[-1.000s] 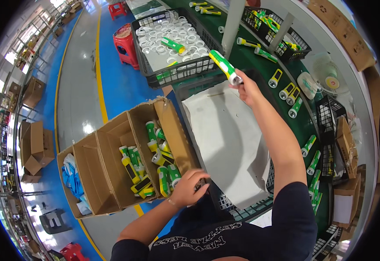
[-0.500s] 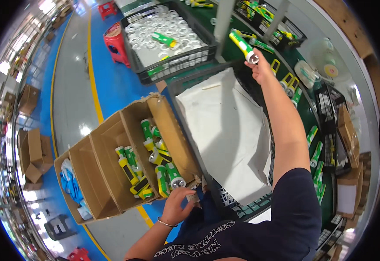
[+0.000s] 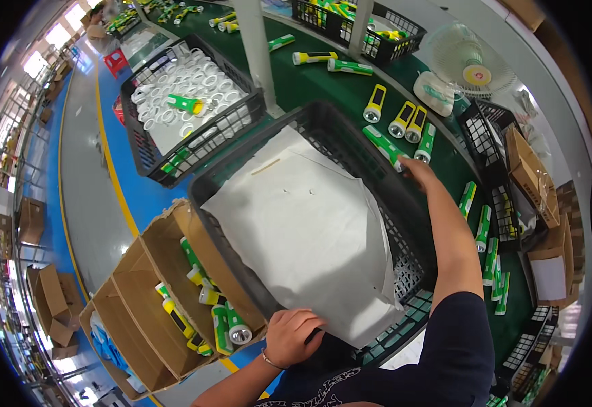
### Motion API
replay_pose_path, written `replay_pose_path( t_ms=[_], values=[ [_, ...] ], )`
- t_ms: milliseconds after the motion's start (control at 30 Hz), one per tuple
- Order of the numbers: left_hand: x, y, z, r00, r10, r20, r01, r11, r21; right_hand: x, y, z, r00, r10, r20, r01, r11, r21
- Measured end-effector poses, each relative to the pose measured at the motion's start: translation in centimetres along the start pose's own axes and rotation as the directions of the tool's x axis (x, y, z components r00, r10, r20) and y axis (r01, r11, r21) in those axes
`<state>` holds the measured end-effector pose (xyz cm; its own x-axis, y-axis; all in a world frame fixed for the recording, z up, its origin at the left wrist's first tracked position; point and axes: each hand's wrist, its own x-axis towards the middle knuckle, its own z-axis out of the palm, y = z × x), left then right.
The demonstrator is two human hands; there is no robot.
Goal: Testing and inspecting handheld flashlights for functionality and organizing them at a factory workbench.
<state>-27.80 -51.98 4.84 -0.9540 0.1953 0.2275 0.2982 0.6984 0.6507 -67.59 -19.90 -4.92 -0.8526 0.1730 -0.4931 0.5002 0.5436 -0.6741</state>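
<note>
My right hand (image 3: 416,173) is closed around the lens end of a green and white flashlight (image 3: 381,144) at the right rim of the black crate, over the green bench. Just beyond it are yellow flashlights with dark panels (image 3: 402,119) and another green flashlight (image 3: 427,142). My left hand (image 3: 293,338) holds nothing; its fingers are loosely bent, with a gap to the thumb. It is near the lower rim of the crate, beside the partitioned cardboard box (image 3: 148,293). Green and yellow flashlights (image 3: 239,328) lie in that box.
A white sheet (image 3: 302,224) lines the large black crate (image 3: 204,193) before me. Farther left, another crate (image 3: 148,152) holds white rings and a few flashlights. A grey post (image 3: 252,54) rises beside it. On the bench's far side are a fan (image 3: 469,64) and a crate of flashlights (image 3: 330,24).
My right hand has brought the flashlight down and nearer, from above the bench to the crate's right rim. The view has swung right. My left hand's fingers are more bent.
</note>
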Motion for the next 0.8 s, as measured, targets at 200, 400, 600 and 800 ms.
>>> replay_pose_path(
  t_ms=[200, 400, 600, 800],
  values=[
    [0.3, 0.0, 0.8, 0.999, -0.05, -0.001, 0.05, 0.997, 0.064, -0.2, 2.6, 0.7, 0.987, -0.128, 0.101, 0.132, 0.991, -0.032],
    [0.2, 0.2, 0.8, 0.999, -0.032, -0.006, 0.032, 0.992, 0.124, -2.6, 0.7, -1.0, 0.997, -0.061, 0.044, 0.06, 0.998, 0.022],
    [-0.4, 0.2, 0.9, 0.999, 0.025, -0.031, -0.021, 0.99, 0.136, -5.8, 3.1, -3.6, 0.995, -0.099, 0.011, 0.1, 0.989, -0.111],
    [-0.2, 0.2, 0.9, 1.0, -0.023, -0.007, 0.023, 0.991, 0.134, -5.5, 5.3, -3.5, 0.983, 0.059, 0.174, -0.035, 0.99, -0.138]
  ],
)
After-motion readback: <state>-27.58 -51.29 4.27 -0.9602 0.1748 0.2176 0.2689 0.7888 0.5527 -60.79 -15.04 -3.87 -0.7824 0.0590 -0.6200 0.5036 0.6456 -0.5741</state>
